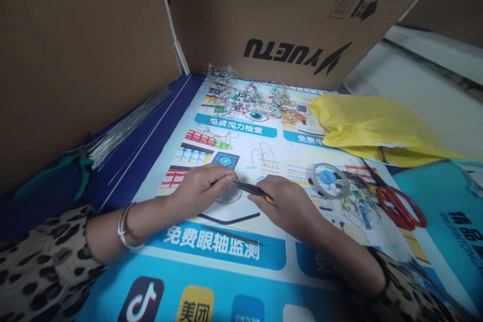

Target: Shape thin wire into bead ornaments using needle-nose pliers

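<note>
My right hand [289, 206] is closed around the handles of small dark pliers [251, 188] with a bit of yellow on the grip. The jaws point left and meet the fingertips of my left hand [206, 186]. Those fingers are pinched together, and what they hold at the jaws is too small to make out. Just beyond the pliers, a few bent wire hooks [262, 153] lie on the printed sheet [245, 271]. Farther back is a heap of tangled wire pieces [260, 95].
A bundle of straight wires [128, 123] and teal-handled pliers [81, 161] lie left. On the right are a roll of clear tape [330, 181], red-handled scissors [402, 206], more tangled wire and a yellow bag [373, 123]. Cardboard walls [264, 10] enclose the back and left.
</note>
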Available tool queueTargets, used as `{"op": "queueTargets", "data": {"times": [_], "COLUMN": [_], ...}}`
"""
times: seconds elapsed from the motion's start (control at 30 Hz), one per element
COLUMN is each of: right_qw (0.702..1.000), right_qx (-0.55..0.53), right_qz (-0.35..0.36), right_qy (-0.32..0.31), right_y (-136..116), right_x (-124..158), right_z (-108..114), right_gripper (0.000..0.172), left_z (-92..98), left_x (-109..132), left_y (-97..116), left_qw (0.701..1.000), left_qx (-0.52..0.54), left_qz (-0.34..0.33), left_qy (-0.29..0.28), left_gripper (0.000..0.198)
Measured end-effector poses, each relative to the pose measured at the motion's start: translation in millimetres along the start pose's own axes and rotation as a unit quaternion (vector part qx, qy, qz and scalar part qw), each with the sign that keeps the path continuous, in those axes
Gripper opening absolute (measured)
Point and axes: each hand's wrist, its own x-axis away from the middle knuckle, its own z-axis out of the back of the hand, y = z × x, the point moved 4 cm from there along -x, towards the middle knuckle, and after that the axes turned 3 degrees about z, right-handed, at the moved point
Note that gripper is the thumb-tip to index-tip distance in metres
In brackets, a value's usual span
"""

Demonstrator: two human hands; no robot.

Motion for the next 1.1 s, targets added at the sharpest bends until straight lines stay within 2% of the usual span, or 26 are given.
{"op": "queueTargets", "data": {"times": [0.17, 0.3, 0.4, 0.53, 0.9, 1.1], "right_qw": [1.0, 0.999, 0.998, 0.998, 0.999, 0.999], "right_qx": [0.009, -0.01, -0.016, -0.016, -0.004, -0.005], "right_qz": [-0.021, -0.035, -0.045, -0.047, -0.044, -0.044], "right_qy": [-0.008, 0.014, 0.027, 0.032, 0.027, 0.026], "right_y": [0.9, 3.7, 5.7, 5.4, 1.4, 3.6], "right_x": [0.3, 0.6, 0.4, 0.1, -0.2, -1.2], "right_z": [-3.9, -3.5, -3.4, -3.4, -5.2, -6.5], "right_gripper": [0.028, 0.028, 0.03, 0.03, 0.027, 0.028], "left_z": [-1.9, -4.0, -5.4, -6.2, -0.7, -1.3], "left_x": [1.2, 2.1, 3.0, 3.1, 4.3, 5.8], "left_y": [-4.1, -5.3, -6.6, -7.9, -4.3, -5.9], "left_qw": [0.995, 0.975, 0.961, 0.963, 0.986, 0.986], "left_qx": [0.07, 0.187, 0.236, 0.221, 0.116, 0.116], "left_qz": [0.062, 0.108, 0.135, 0.149, 0.119, 0.116], "left_qy": [-0.02, -0.048, -0.048, -0.044, 0.001, 0.018], "left_gripper": [0.024, 0.024, 0.026, 0.022, 0.024, 0.023]}}
